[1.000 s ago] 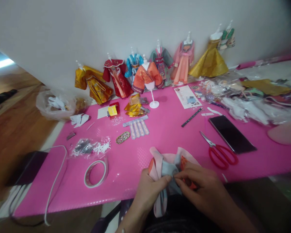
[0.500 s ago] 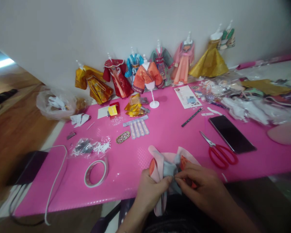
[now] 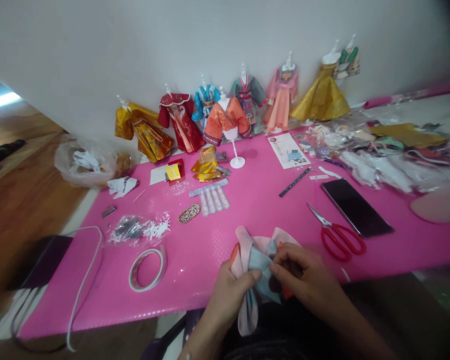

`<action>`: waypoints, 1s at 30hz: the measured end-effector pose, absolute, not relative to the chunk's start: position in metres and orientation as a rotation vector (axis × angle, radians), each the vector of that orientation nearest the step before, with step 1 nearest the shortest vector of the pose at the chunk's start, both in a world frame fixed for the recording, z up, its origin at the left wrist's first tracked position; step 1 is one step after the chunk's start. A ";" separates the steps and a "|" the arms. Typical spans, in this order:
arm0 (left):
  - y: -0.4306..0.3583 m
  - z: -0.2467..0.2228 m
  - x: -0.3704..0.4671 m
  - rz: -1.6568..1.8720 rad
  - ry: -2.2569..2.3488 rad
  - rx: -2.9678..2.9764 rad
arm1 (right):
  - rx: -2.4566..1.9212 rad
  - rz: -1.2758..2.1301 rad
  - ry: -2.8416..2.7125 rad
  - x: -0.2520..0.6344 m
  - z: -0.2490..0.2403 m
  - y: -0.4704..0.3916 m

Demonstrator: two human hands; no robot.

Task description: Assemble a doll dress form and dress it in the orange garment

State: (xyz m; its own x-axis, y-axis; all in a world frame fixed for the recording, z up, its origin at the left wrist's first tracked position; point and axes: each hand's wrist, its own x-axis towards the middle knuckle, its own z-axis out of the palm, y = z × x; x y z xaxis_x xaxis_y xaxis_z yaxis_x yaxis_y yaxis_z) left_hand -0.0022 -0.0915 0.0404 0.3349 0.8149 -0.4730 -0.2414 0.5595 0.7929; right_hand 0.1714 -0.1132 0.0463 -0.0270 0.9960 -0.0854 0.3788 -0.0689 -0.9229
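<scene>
A small fabric piece [image 3: 260, 267] in pale pink, grey-blue and some orange is held over the table's front edge. My left hand [image 3: 234, 282] grips its left side, the thumb lying on the grey-blue part. At its right side, my right hand [image 3: 300, 272] pinches the cloth between thumb and fingers. Part of the cloth hangs down below my left hand. Red-handled scissors [image 3: 337, 232] lie to the right of my hands, and a roll of tape [image 3: 147, 270] lies to the left.
Miniature garments on stands, including an orange top [image 3: 227, 119], line the back of the pink table [image 3: 195, 260]. A black phone [image 3: 356, 207] and plastic-wrapped pieces [image 3: 375, 165] are at right. Bags of small parts [image 3: 138, 229] and a white cable [image 3: 86, 280] are at left.
My hands have moved slightly apart, and the grey-blue cloth between them is spread wider. The right hand's pinch has shifted a little up. The view has shifted slightly.
</scene>
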 end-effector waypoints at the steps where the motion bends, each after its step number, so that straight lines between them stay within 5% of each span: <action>1: -0.092 0.039 -0.002 0.762 1.001 0.689 | -1.534 1.094 -1.468 0.171 0.044 -0.113; 12: -0.091 0.018 -0.004 0.775 1.312 0.840 | -1.585 0.969 -1.308 0.201 0.026 -0.107; 19: -0.085 0.018 -0.011 0.796 1.390 0.796 | -2.220 0.249 -0.862 0.369 -0.023 -0.106; 30: -0.084 0.021 -0.010 0.821 1.409 0.753 | -2.381 0.353 -0.934 0.408 -0.043 -0.107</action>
